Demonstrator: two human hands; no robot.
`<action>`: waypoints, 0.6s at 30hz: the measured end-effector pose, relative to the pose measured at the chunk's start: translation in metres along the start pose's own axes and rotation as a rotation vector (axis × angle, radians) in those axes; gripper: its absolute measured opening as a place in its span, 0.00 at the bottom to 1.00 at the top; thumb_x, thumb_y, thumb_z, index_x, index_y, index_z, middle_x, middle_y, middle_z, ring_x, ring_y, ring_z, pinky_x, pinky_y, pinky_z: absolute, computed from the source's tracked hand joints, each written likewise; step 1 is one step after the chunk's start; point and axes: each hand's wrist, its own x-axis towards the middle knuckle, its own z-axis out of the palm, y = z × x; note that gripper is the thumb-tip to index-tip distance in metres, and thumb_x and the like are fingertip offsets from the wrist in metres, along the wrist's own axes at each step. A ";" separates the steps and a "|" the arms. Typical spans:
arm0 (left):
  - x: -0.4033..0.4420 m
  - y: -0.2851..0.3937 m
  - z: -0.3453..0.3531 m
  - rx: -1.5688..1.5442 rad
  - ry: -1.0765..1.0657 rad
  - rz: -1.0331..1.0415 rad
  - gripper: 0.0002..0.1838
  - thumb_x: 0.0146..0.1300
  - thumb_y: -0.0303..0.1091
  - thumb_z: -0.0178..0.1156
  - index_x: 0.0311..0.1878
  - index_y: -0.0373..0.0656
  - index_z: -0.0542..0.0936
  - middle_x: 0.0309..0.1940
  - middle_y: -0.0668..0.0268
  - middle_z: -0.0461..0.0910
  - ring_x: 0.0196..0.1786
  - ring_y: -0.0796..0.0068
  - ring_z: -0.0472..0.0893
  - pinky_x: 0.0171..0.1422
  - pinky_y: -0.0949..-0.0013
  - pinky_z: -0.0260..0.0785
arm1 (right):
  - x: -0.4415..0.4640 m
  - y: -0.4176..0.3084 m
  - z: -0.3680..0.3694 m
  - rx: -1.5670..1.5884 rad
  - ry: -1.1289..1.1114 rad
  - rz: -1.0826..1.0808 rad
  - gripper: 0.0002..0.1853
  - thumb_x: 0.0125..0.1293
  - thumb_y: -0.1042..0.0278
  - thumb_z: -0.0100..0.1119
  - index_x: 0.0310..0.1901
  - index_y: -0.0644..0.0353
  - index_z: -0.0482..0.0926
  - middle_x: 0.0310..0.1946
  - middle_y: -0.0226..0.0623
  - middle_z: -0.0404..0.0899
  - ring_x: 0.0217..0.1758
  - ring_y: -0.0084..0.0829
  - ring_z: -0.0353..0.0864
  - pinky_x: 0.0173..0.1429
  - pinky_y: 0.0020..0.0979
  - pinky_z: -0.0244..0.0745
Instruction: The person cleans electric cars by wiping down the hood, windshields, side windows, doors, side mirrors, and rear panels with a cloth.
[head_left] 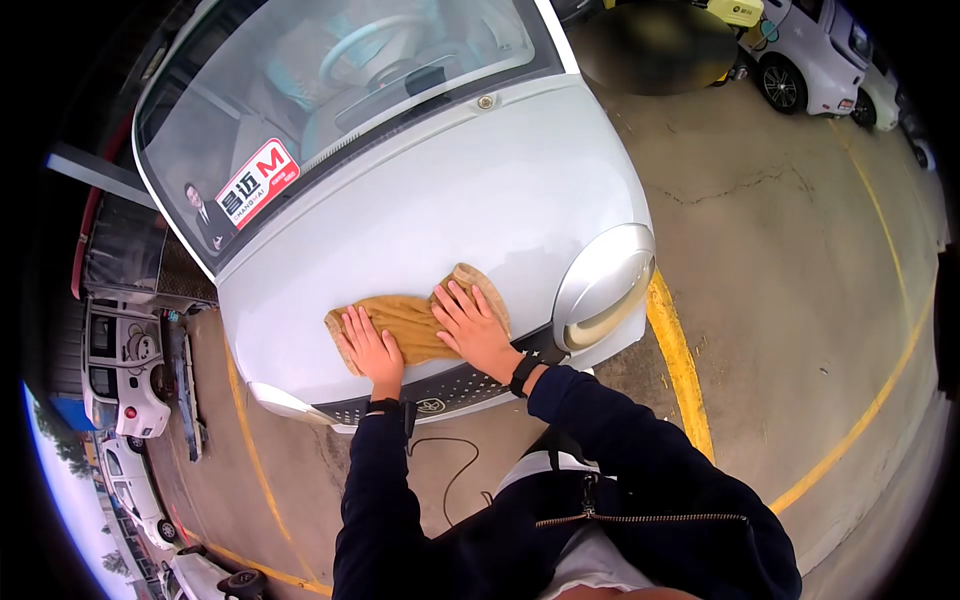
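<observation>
A brown cloth lies spread on the front of a white car's hood, just above the dark dotted front panel. My left hand rests on the cloth's left part with its fingers spread. On the cloth's right part my right hand lies flat, fingers apart, over a folded-up portion. Both palms face down. To the right of the cloth is the silver headlight. The windshield behind the hood bears a red and white sticker.
Yellow lines mark the ground on both sides of the car. A thin dark cable lies on the floor near my body. Other parked vehicles stand at the left and upper right. A blurred patch covers something at the top.
</observation>
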 end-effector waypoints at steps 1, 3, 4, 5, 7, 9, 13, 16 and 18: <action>0.002 0.019 0.000 0.004 0.018 -0.053 0.34 0.64 0.36 0.43 0.73 0.34 0.58 0.76 0.52 0.53 0.79 0.54 0.49 0.79 0.44 0.31 | -0.001 0.011 -0.005 -0.009 -0.029 -0.067 0.26 0.68 0.45 0.50 0.63 0.50 0.70 0.74 0.32 0.55 0.78 0.37 0.47 0.79 0.49 0.38; -0.003 0.066 0.005 -0.016 -0.088 -0.196 0.35 0.64 0.35 0.43 0.73 0.29 0.53 0.76 0.47 0.47 0.79 0.48 0.43 0.78 0.41 0.28 | -0.010 0.038 -0.013 0.001 -0.068 -0.128 0.25 0.68 0.47 0.51 0.62 0.48 0.70 0.73 0.28 0.56 0.78 0.33 0.49 0.80 0.45 0.39; -0.004 0.093 0.010 -0.013 -0.091 -0.229 0.36 0.64 0.35 0.43 0.73 0.27 0.52 0.76 0.45 0.45 0.79 0.45 0.41 0.78 0.40 0.27 | -0.014 0.057 -0.017 0.013 -0.115 -0.207 0.24 0.68 0.48 0.51 0.62 0.48 0.70 0.73 0.27 0.57 0.78 0.31 0.49 0.80 0.43 0.40; -0.006 0.121 0.013 -0.007 -0.095 -0.258 0.36 0.64 0.35 0.43 0.73 0.25 0.50 0.76 0.42 0.42 0.79 0.42 0.39 0.77 0.39 0.26 | -0.021 0.075 -0.023 0.029 -0.159 -0.281 0.23 0.69 0.49 0.51 0.62 0.47 0.70 0.72 0.27 0.58 0.78 0.30 0.50 0.80 0.42 0.40; -0.010 0.183 0.015 -0.097 -0.148 -0.230 0.37 0.64 0.34 0.43 0.73 0.24 0.46 0.76 0.40 0.37 0.78 0.40 0.34 0.77 0.37 0.22 | -0.039 0.117 -0.039 0.086 -0.125 -0.297 0.21 0.67 0.52 0.52 0.59 0.48 0.71 0.71 0.26 0.60 0.77 0.30 0.52 0.81 0.41 0.42; -0.013 0.234 0.026 -0.145 -0.200 -0.246 0.38 0.63 0.35 0.43 0.72 0.23 0.46 0.76 0.38 0.38 0.78 0.37 0.34 0.76 0.36 0.21 | -0.057 0.150 -0.056 -0.036 -0.172 -0.344 0.21 0.64 0.54 0.55 0.56 0.52 0.74 0.69 0.28 0.64 0.76 0.31 0.56 0.79 0.42 0.46; 0.000 0.291 0.036 -0.229 -0.207 -0.244 0.40 0.62 0.37 0.44 0.72 0.22 0.47 0.75 0.36 0.38 0.78 0.36 0.33 0.74 0.32 0.19 | -0.082 0.182 -0.086 0.002 -0.184 -0.184 0.20 0.59 0.57 0.58 0.51 0.54 0.76 0.67 0.30 0.66 0.74 0.34 0.58 0.78 0.44 0.48; 0.011 0.311 0.039 -0.231 -0.266 -0.205 0.41 0.61 0.39 0.46 0.72 0.22 0.48 0.75 0.36 0.37 0.78 0.35 0.33 0.71 0.28 0.18 | -0.092 0.201 -0.101 0.027 -0.091 -0.028 0.18 0.56 0.58 0.60 0.48 0.53 0.76 0.65 0.31 0.69 0.71 0.37 0.63 0.76 0.46 0.53; 0.018 0.317 0.041 -0.197 -0.318 -0.172 0.43 0.59 0.41 0.48 0.71 0.21 0.49 0.75 0.36 0.36 0.77 0.34 0.32 0.69 0.25 0.16 | -0.098 0.220 -0.106 0.031 -0.052 -0.003 0.18 0.56 0.58 0.61 0.48 0.52 0.76 0.64 0.30 0.70 0.70 0.37 0.63 0.75 0.46 0.54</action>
